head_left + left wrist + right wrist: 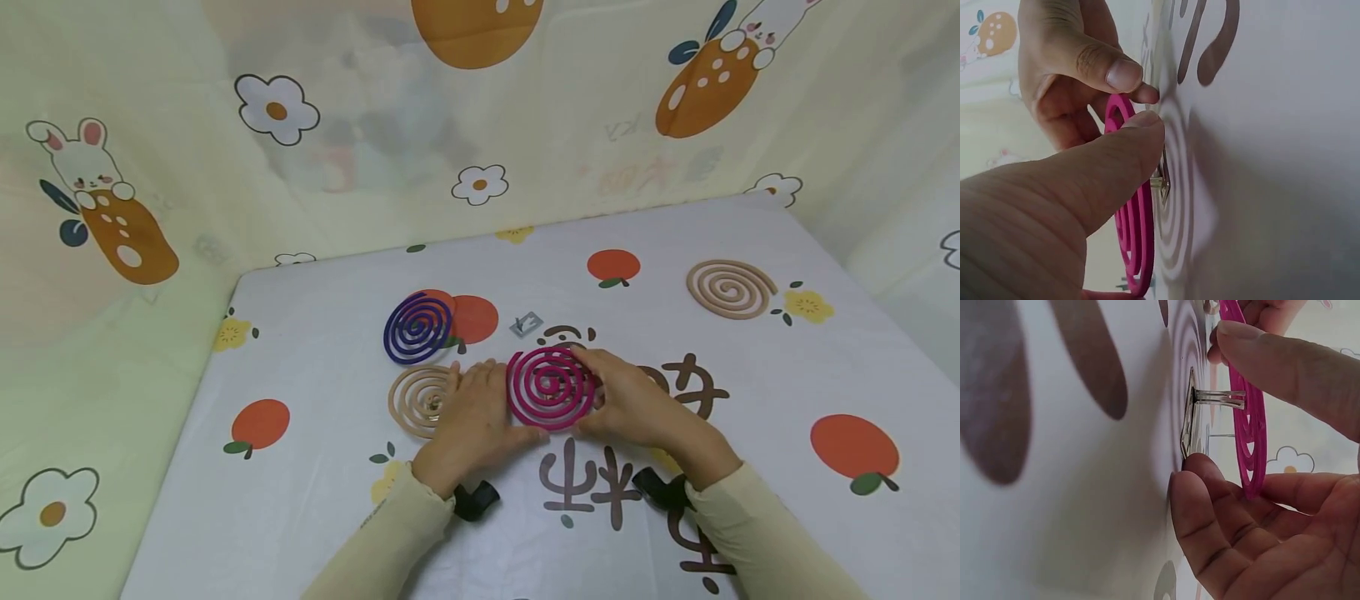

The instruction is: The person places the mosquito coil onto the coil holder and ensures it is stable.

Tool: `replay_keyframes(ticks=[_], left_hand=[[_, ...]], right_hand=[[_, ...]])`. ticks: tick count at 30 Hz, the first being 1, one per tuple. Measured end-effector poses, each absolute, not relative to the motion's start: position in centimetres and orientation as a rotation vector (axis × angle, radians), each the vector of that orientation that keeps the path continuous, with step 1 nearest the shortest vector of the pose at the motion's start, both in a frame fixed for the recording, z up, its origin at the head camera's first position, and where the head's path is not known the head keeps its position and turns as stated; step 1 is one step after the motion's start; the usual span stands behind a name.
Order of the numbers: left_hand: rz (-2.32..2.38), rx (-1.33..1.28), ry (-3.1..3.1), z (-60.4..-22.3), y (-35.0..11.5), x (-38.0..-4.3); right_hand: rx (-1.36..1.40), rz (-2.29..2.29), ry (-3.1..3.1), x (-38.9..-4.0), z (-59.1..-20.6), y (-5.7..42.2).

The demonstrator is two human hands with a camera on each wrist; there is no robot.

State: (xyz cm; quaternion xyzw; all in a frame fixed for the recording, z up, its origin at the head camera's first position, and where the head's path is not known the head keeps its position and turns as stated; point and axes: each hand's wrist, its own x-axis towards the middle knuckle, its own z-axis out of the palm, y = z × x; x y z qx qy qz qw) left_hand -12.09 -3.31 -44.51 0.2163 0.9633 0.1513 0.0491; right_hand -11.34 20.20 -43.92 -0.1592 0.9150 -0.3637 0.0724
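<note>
The right hand (637, 404) holds the magenta coil (519, 392) by its right rim, thumb and fingers spread only as far as the rim needs. The left hand (474, 417) steadies the opposite rim, its thumb at the near side. The coil hangs raised over the middle of the surface (315, 500), above a metal stand (1195, 395) whose prong stands upright towards it. The step in hand looks like mounting the coil; the next move probably calls for lining its centre up with the prong and pressing gently. The coil lies roughly level; being round, it has no clear long axis, and its outer end sits towards the surface's far-left corner. Just beside the left hand is a tan coil (400, 398); beyond it, a dark blue coil (392, 333). Towards the far-right corner lies another tan coil (697, 287).
</note>
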Motion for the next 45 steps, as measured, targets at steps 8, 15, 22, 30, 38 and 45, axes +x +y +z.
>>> replay_keyframes(ticks=[8, 15, 22, 30, 38, 45], left_hand=[[0.504, 0.641, 2.977, -44.7, -4.0, -12.8], [0.541, 0.587, 2.948, -44.4, -4.6, -13.2], [0.568, 0.557, 2.954, -44.2, -5.0, -13.5], [0.561, 0.531, 2.966, -44.3, -5.2, -13.5], [0.549, 0.509, 2.948, -44.3, -5.3, -13.6], [0.556, 0.486, 2.951, -44.4, -5.4, -13.7]], right_hand=[[-0.544, -1.141, 2.734, -12.5, -44.3, 19.4], [-0.582, -1.135, 2.743, -13.2, -44.4, 18.7], [-0.585, -1.132, 2.733, -14.0, -44.4, 18.1], [-0.564, -1.125, 2.712, -14.4, -44.6, 17.6], [-0.548, -1.12, 2.707, -14.6, -44.6, 17.5], [-0.547, -1.131, 2.699, -14.9, -44.6, 17.3]])
